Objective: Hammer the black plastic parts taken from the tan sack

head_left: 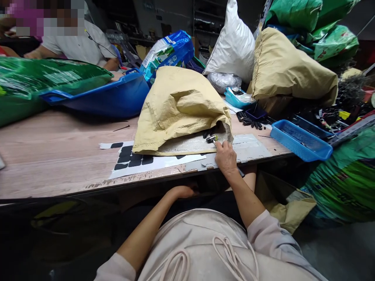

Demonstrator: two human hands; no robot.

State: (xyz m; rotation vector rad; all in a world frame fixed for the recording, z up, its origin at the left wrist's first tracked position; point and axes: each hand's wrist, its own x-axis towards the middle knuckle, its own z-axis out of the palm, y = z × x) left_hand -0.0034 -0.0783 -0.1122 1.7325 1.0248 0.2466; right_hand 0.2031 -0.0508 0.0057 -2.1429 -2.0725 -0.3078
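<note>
My right hand (226, 158) is closed round the handle of a small mallet (211, 139). Its head has a black face and a yellowish one, and the dark handle end shows below my wrist. The head is at the open mouth of a tan woven sack (178, 105) that lies on the table. Small black pieces (208, 133) show inside that mouth. My left hand (185, 191) is low, below the table edge near my lap, its fingers lost in shadow. Under the sack lies a white sheet with black rounded squares (133, 158).
A blue basin (108, 97) with a green bag stands on the left. On the right are a blue plastic basket (300, 140), loose black pieces (252, 120) and a second tan sack (290, 66). Across the table sits a person in a white shirt (77, 47).
</note>
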